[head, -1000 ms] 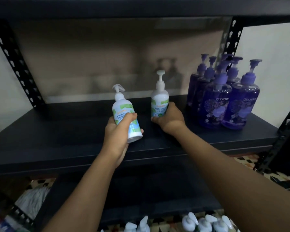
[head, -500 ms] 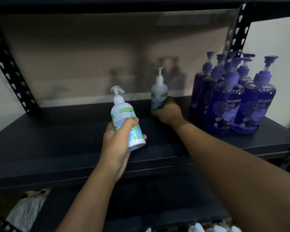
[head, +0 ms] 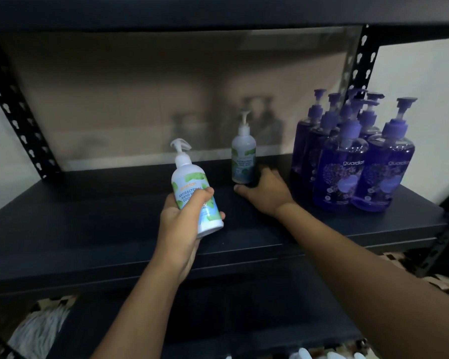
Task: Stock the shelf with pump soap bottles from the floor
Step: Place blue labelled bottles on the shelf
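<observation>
Shelf view: my left hand grips a tilted white bottle, awaiting its spot; my right hand, grip unclear, is at the upright bottle set far back, probably leaving front room, beside purple bottles.

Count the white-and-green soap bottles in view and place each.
2. The first bottle is held tilted in the left hand above the shelf front; the second bottle stands upright farther back, the right hand at its base. White shapes at the bottom edge could be more.
</observation>
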Motion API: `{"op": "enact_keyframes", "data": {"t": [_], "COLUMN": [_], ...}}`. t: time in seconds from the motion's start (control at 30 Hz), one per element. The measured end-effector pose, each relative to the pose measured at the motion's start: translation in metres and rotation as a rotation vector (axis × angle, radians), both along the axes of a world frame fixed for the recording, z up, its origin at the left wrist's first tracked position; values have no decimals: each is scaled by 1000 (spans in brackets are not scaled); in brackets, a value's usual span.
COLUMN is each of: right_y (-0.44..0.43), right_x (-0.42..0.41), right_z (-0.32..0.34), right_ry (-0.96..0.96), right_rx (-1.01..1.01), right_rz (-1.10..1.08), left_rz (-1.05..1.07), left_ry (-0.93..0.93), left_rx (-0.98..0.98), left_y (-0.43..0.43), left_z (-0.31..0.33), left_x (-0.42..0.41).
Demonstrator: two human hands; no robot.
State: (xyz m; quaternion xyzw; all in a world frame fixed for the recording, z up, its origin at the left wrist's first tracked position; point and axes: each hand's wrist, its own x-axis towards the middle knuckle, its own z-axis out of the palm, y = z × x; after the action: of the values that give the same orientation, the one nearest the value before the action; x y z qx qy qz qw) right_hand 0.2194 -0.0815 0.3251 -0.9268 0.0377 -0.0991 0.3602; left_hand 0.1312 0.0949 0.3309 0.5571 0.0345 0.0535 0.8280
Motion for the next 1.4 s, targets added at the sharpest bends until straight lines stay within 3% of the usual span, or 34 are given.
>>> {"op": "enact_keyframes", "data": {"t": [0.17,0.27,0.5,0.87,1.4], "right_y": [-17,-25,-21,-19,-18], "right_x": [-54,-71,-74,-79,-78], "right_z": [0,-1,-4,-1,-1], "right_ry": [109,182,191,187,167], "right_rx": [-371,-480,-491,-495,-504], "right_rz": [110,110,88,72,69], "left_rz": [27,38,-21,-83,150], "left_ry": [-33,-71,-223,-125,-72], "left_rx": [91,223,691,986,1044], "left_y": [-2,-4,-4,10,-9], "left_z": [-3,-5,5,-8,-8], "left_x": [0,0,5,3,113]}}
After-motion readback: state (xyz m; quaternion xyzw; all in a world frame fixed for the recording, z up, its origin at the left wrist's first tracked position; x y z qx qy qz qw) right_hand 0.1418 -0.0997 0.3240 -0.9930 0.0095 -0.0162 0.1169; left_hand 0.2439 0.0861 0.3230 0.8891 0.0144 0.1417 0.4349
